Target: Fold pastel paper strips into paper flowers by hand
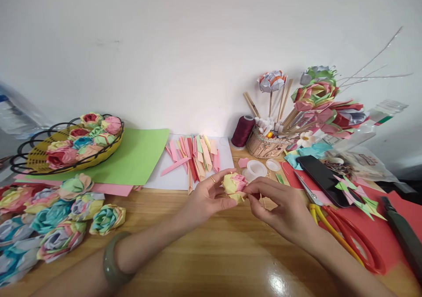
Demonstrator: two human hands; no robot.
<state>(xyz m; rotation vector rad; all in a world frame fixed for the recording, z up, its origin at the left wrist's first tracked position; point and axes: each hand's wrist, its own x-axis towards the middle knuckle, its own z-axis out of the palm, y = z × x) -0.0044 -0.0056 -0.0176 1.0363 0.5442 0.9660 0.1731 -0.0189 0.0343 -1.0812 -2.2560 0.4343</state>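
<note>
A small paper flower (pixel 234 183) in yellow and pink is held up over the wooden table. My left hand (pixel 211 198) is closed around its left side, the thumb at its base and a ring on one finger. The fingertips of my right hand (pixel 278 202) pinch at the flower's right edge. A thin tan strand (pixel 263 202) hangs by the right fingers; its far end cannot be made out. Behind the hands, folded paper strips (pixel 194 154) in pink, red and green lie on a white sheet (pixel 163 180).
A yellow basket (pixel 36 158) of paper flowers stands at left, with more paper flowers (pixel 54 215) before it. At right are a thread spool (pixel 243 132), a wooden holder (pixel 265 145), a black phone (pixel 321 178) and scissors (pixel 358 240) on red paper. A wall closes off the back.
</note>
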